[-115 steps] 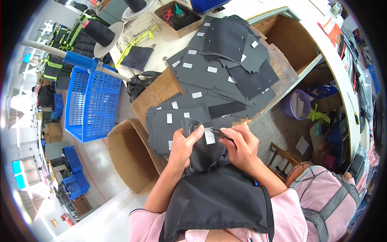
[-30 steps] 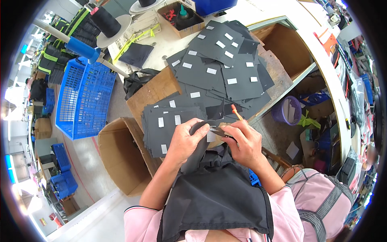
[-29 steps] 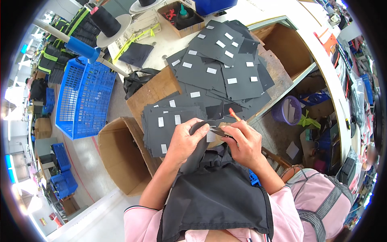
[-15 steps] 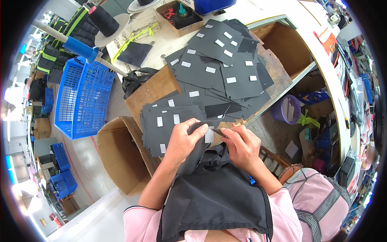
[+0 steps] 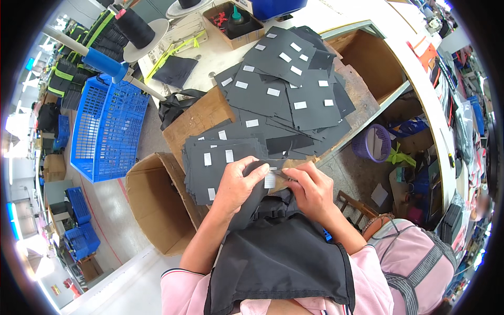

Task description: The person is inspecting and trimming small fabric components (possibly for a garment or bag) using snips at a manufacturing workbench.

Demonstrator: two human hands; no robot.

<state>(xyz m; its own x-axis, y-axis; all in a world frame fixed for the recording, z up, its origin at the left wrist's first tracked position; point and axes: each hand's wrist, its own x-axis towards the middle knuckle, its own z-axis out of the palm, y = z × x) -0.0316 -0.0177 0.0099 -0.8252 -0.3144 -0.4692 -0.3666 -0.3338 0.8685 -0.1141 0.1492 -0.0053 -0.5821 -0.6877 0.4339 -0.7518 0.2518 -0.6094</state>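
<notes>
My left hand (image 5: 239, 185) pinches a black fabric panel (image 5: 249, 209) in front of my chest, thumb on top. A white patch (image 5: 270, 181) on the panel shows just right of the thumb. My right hand (image 5: 314, 193) is closed on a small dark pointed tool (image 5: 287, 177), its tip close to the panel's upper edge; the fingers hide most of it, so its kind is unclear. Just beyond my left hand lies a neat stack of black panels (image 5: 239, 148) with white patches. Farther off, more such panels (image 5: 265, 100) are spread in an overlapping pile on a wooden board (image 5: 362, 86).
An open cardboard box (image 5: 149, 202) stands at the left, with a blue plastic crate (image 5: 107, 128) beyond it. Black thread cones (image 5: 135, 29) and a small parts box (image 5: 244, 37) are at the back. A purple basket (image 5: 371, 143) sits under the table at the right.
My right hand has shifted slightly left, bringing the tool nearer the panel. The loose thread that curled above the panel's edge no longer shows there. My left hand stays nearly in place.
</notes>
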